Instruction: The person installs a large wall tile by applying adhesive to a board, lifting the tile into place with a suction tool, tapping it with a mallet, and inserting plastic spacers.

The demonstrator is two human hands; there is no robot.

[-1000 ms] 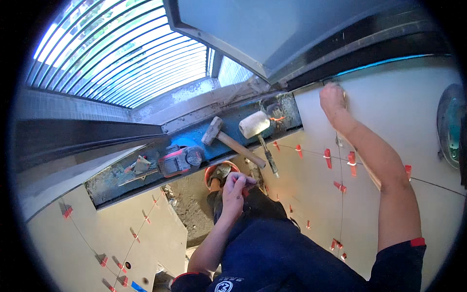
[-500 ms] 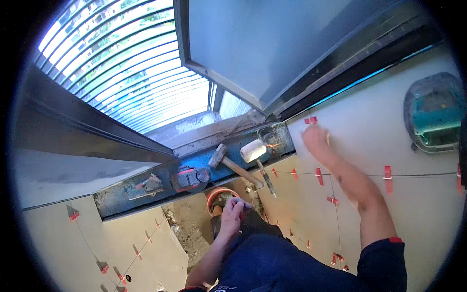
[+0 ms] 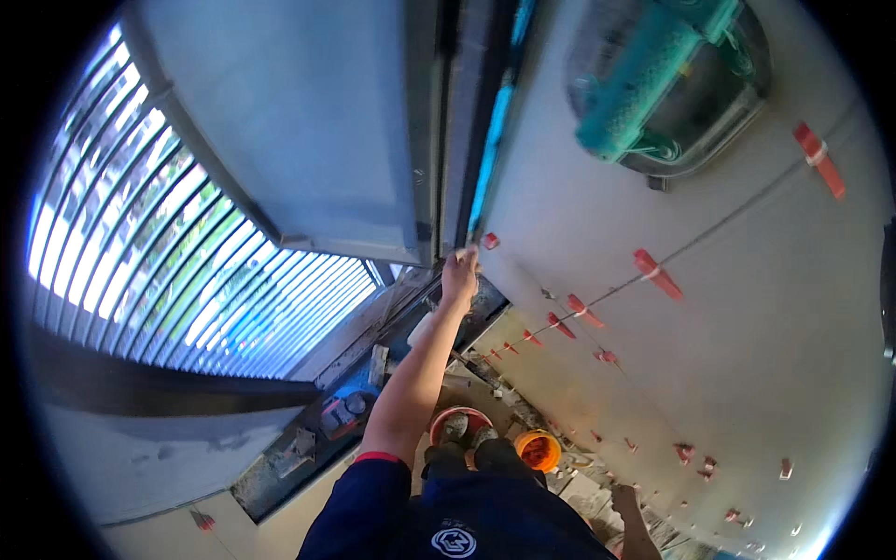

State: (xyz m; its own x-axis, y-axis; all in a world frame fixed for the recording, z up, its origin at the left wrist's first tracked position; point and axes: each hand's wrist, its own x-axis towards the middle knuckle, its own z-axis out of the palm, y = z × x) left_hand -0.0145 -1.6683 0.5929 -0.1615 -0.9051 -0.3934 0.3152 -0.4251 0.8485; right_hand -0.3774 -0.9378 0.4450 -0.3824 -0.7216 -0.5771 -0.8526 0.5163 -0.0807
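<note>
My left hand [image 3: 460,277] reaches up to the tile's edge beside the window frame, its fingers curled; whatever lies between them is hidden. Close to its fingertips a red levelling wedge [image 3: 491,241] sits at the edge of the large pale tile [image 3: 597,215]. Low on the right, my right hand [image 3: 624,497] hangs beside my body, too small and dim for its fingers to show clearly. More red wedges, such as this one [image 3: 659,273], stand in white clips along the tile joints. A teal-handled suction tool [image 3: 644,84] clings to the upper tile.
An orange bucket [image 3: 539,452] with red pieces inside stands by my feet, which are on a red round base [image 3: 439,429]. A red-and-black power tool [image 3: 343,411] and a hammer [image 3: 378,365] lie on the sill ledge. The window sash [image 3: 289,121] stands ajar before horizontal bars.
The view has swung rightward. My left hand has risen from my waist to the tile edge by the frame. My right hand has left the wedge and dropped low to the right.
</note>
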